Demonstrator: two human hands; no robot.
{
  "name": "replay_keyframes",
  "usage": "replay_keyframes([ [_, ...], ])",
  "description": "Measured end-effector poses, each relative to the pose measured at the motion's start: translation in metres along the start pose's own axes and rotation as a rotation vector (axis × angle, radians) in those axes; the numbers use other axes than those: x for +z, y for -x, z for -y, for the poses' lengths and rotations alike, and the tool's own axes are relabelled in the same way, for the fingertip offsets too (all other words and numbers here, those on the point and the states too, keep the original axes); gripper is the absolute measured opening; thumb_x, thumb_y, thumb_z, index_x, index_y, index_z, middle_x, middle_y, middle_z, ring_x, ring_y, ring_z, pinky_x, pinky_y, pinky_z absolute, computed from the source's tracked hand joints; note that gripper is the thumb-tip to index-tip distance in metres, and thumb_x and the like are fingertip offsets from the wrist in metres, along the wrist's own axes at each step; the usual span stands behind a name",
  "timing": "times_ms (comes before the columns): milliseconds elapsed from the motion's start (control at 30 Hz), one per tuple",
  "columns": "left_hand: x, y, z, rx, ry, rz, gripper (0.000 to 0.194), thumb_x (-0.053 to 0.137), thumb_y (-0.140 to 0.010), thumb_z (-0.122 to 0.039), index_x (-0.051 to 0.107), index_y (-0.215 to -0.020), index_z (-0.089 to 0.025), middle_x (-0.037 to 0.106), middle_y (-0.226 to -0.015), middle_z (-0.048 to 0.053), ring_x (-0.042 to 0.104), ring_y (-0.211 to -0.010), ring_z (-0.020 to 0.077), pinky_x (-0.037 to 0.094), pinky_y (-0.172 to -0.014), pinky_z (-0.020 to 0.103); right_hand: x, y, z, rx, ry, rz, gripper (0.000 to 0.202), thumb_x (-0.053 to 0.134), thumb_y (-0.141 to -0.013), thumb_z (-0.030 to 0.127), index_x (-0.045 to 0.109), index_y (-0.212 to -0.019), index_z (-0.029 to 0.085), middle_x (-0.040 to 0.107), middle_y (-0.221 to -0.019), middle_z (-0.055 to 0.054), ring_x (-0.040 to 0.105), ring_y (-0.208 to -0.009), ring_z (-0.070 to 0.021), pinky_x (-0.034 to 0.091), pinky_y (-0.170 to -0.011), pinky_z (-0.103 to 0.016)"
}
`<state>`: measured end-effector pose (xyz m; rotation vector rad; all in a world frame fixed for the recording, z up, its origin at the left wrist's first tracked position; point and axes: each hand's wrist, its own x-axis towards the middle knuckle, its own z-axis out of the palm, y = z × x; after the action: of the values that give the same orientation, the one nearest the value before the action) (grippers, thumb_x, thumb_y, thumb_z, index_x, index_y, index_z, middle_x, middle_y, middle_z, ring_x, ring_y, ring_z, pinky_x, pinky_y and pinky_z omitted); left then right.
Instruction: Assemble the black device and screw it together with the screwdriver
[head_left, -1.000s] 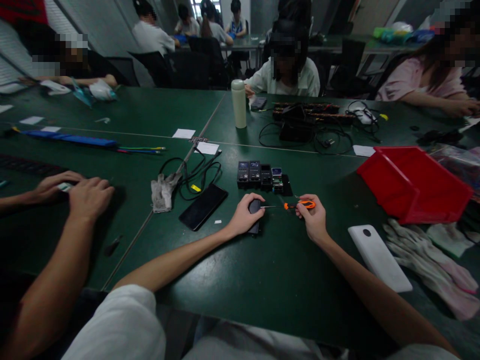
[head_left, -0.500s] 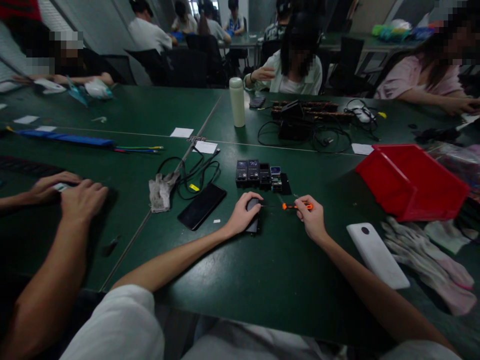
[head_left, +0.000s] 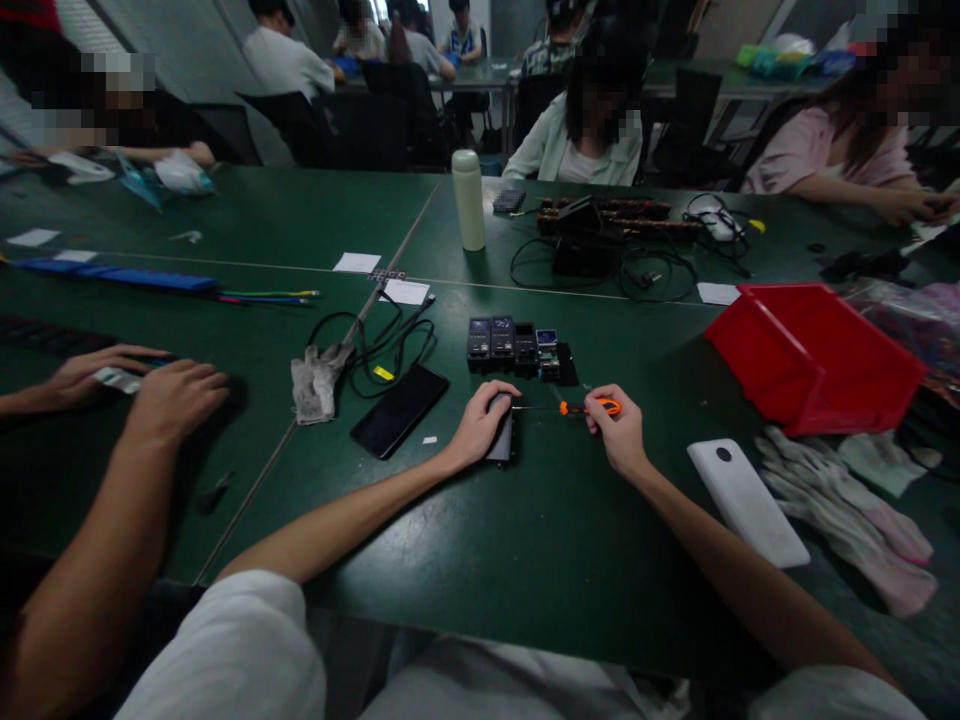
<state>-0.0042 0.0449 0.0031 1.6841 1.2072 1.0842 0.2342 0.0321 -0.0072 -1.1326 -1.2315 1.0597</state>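
Note:
My left hand (head_left: 480,422) is closed around a small dark box-shaped device (head_left: 501,443) and steadies it on the green table. An orange-handled screwdriver (head_left: 574,408) lies in the fingers of my right hand (head_left: 619,430), which is closed on its grip. The thin shaft points left and its tip reaches the side of the device by my left fingertips. Whether it sits in a screw is too small to tell. Just beyond my hands stands a row of small black modules (head_left: 502,340) with a little circuit board (head_left: 549,358) at its right end.
A black phone (head_left: 400,411), a grey glove (head_left: 316,385) and cables lie left. On the right are a white power bank (head_left: 748,503), a red bin (head_left: 814,360) and work gloves (head_left: 847,510). A pale bottle (head_left: 469,200) stands beyond. A co-worker's hands (head_left: 176,400) work at far left.
The whole view has shifted slightly. My hands keep the device and the screwdriver in nearly the same place, the shaft still at the device. Across the table, a person's raised hand has gone down.

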Motion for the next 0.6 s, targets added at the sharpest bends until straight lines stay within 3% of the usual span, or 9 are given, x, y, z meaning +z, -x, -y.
replay_keyframes([
  [133, -0.0006, 0.0001, -0.0008, -0.016, -0.007, -0.008, 0.021, 0.043, -0.092, -0.026, 0.063, -0.097, -0.021, 0.063, -0.102, 0.004, 0.057, -0.103, 0.0199, 0.041, -0.098, 0.034, -0.0010, 0.0005, -0.0002, -0.005, -0.067, 0.050, 0.024, 0.069, -0.080, 0.032, 0.054, -0.096, 0.022, 0.052, -0.069, 0.005, 0.050, -0.055, -0.0091, 0.043, -0.052, -0.022],
  [533, 0.0010, 0.0010, 0.0011, -0.036, 0.046, -0.009, 0.021, 0.045, -0.092, -0.028, 0.063, -0.099, -0.020, 0.062, -0.102, 0.004, 0.056, -0.103, 0.0197, 0.042, -0.094, 0.032, 0.0004, 0.0009, -0.0003, 0.072, -0.009, 0.035, 0.023, 0.060, -0.087, 0.041, 0.052, -0.081, 0.021, 0.041, -0.043, 0.009, 0.034, -0.034, -0.0065, 0.024, -0.034, -0.018],
  [600, 0.0010, 0.0009, 0.0011, -0.036, 0.048, -0.013, 0.021, 0.045, -0.092, -0.028, 0.063, -0.099, -0.020, 0.062, -0.102, 0.004, 0.056, -0.102, 0.0196, 0.042, -0.094, 0.031, 0.0000, 0.0008, -0.0002, 0.077, -0.014, 0.041, 0.023, 0.059, -0.088, 0.041, 0.052, -0.081, 0.020, 0.044, -0.045, 0.008, 0.038, -0.037, -0.0068, 0.028, -0.036, -0.018],
])
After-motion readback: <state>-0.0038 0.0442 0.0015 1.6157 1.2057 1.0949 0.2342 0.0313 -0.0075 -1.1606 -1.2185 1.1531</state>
